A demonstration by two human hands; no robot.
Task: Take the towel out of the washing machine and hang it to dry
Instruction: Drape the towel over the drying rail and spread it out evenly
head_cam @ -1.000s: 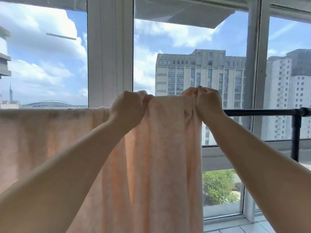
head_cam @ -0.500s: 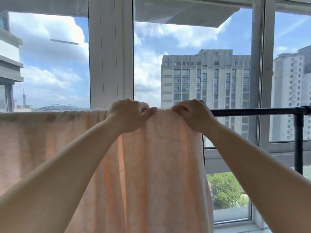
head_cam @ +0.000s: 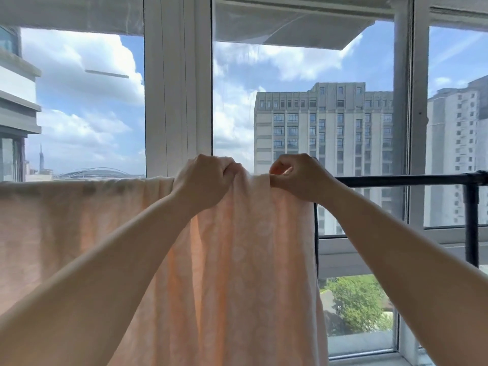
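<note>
Centre frame, the 2 hands — left hand and right hand — each pinch the top fold of the peach towel, already draped over the black rail. Likely only spreading remains; window beyond.

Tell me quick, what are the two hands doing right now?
Left hand: closed, gripping the top edge of the peach towel at the black rail.
Right hand: closed, pinching the same towel edge.
</note>
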